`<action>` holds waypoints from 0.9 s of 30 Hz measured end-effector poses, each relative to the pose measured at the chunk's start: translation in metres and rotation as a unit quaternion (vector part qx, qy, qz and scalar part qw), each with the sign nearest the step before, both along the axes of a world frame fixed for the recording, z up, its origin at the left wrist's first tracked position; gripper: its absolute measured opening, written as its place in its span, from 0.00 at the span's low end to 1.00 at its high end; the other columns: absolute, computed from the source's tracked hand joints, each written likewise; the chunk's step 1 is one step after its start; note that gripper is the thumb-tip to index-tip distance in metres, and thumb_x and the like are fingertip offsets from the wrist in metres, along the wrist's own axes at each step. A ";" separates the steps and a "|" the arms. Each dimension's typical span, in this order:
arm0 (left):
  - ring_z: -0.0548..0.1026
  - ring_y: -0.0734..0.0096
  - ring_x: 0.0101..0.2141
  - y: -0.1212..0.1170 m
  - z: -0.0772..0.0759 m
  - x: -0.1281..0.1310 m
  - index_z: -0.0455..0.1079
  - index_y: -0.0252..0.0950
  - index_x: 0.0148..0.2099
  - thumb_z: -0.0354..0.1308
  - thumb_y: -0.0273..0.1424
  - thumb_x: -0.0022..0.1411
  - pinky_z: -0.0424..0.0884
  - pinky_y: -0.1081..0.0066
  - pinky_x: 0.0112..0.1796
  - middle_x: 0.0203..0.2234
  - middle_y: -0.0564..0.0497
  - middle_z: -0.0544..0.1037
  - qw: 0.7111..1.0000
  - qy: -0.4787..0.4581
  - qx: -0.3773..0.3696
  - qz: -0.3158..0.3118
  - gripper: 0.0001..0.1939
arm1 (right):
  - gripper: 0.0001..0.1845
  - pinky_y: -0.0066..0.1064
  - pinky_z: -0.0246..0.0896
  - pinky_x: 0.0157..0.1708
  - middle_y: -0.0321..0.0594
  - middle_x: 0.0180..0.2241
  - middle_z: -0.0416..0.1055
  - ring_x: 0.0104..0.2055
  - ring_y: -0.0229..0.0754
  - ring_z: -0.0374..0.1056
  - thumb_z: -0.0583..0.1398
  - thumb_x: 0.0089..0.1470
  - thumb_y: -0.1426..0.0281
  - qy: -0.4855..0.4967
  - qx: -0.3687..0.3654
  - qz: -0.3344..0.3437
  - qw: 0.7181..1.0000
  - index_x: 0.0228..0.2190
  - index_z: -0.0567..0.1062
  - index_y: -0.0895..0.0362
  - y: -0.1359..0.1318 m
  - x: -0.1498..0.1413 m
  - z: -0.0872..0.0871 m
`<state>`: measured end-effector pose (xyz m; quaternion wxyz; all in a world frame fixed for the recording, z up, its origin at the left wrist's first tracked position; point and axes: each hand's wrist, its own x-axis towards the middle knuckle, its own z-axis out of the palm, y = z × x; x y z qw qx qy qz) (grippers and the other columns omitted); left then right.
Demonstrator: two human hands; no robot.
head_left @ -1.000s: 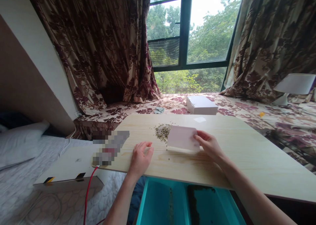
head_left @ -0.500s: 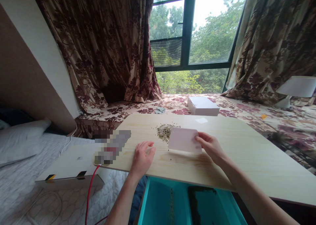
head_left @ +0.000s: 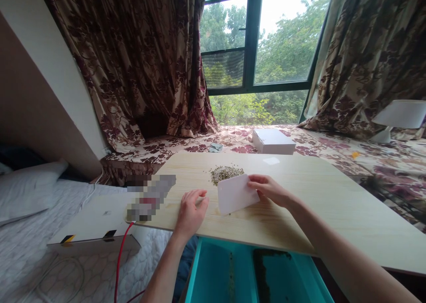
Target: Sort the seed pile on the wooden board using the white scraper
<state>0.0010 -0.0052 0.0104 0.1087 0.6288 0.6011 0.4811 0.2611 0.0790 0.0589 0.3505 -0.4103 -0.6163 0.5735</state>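
My right hand (head_left: 269,188) pinches the right edge of a thin white plastic scraper (head_left: 237,195), which is tilted over the tabletop. Behind the scraper's upper edge lies a pile of small greenish and pale beans or seeds (head_left: 225,174), partly hidden by it. A few single grains lie apart, close to the scraper's lower edge. My left hand (head_left: 193,210) rests on the table left of the scraper, empty, its fingers loosely apart. Below the table's near edge is a teal bin (head_left: 216,267) with two compartments. Dark grains line part of the right one; a few grains lie in the left.
The pale wooden table (head_left: 319,205) has a small white square (head_left: 271,160) near its far edge. A blurred object (head_left: 151,198) with a red cable (head_left: 120,258) lies at its left. Beyond are a white box (head_left: 273,141), a grey cloth (head_left: 215,147) and a lamp (head_left: 399,114).
My right hand has moved the scraper left and toward me, tilting it differently, and more of the pile shows. My left hand has stayed nearly still.
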 end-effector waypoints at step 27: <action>0.75 0.62 0.43 0.000 0.000 0.001 0.74 0.37 0.40 0.53 0.34 0.58 0.69 0.58 0.49 0.37 0.47 0.79 1.000 0.007 -0.001 0.005 0.12 | 0.24 0.35 0.67 0.33 0.43 0.34 0.79 0.33 0.44 0.72 0.70 0.34 0.57 0.017 0.012 -0.160 0.987 0.34 0.81 0.56 -0.020 0.041 0.013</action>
